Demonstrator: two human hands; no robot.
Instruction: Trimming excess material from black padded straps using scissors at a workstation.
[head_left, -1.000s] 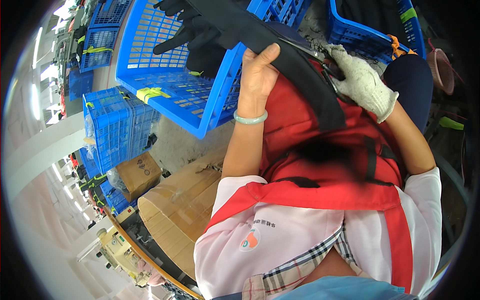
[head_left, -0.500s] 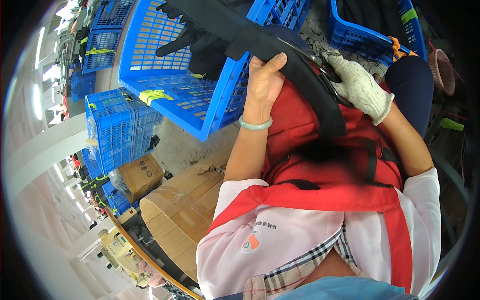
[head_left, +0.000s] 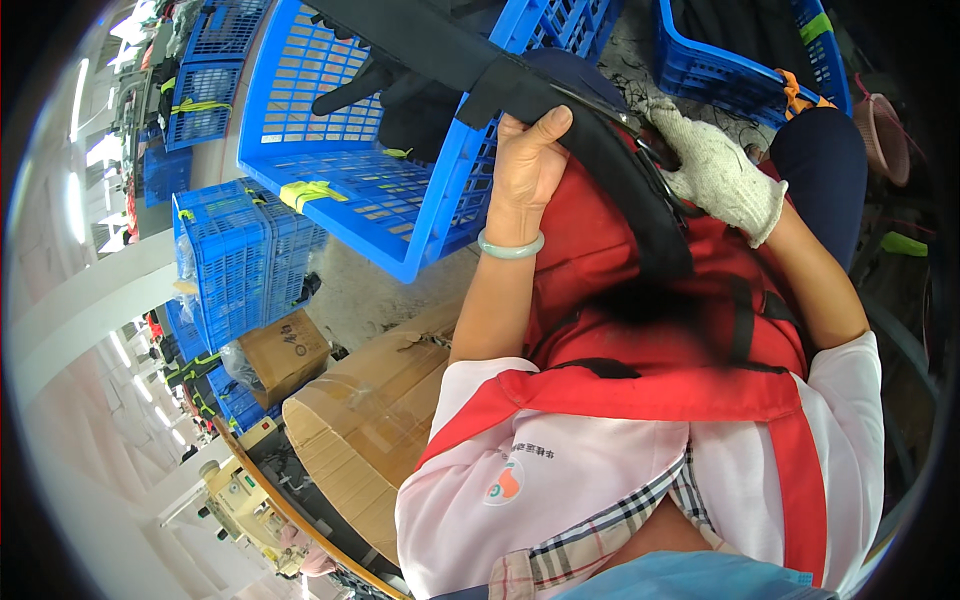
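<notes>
- Two hands hold one black fabric strap piece [head_left: 600, 150], which runs diagonally from the large blue crate [head_left: 330, 150] down across the red apron [head_left: 620, 300].
- Left hand [head_left: 525, 165]: bare, with a pale green bangle [head_left: 510, 246] at the wrist. Fingers are curled shut over the edge of the black fabric strap piece, thumb on top, just beside the crate's near wall.
- Right hand [head_left: 715, 170]: in a white knit glove, closed on the same piece farther from the crate. Whether it also holds a tool cannot be told.
- Black fabric's upper end hangs over the crate's rim and into it.
- Yellow-green tape strips [head_left: 310, 192] sit on the crate's floor and near its lower rim.
- Stacked blue crates [head_left: 240, 260] stand below and to the left of the large crate.
- Small brown carton [head_left: 285, 350] with a dark printed mark lies below that stack.
- Large brown cardboard box [head_left: 370, 420], taped along its top, sits below the large crate, beside the left forearm.
- Round orange and green emblem [head_left: 503, 483] marks the pink shirt.
</notes>
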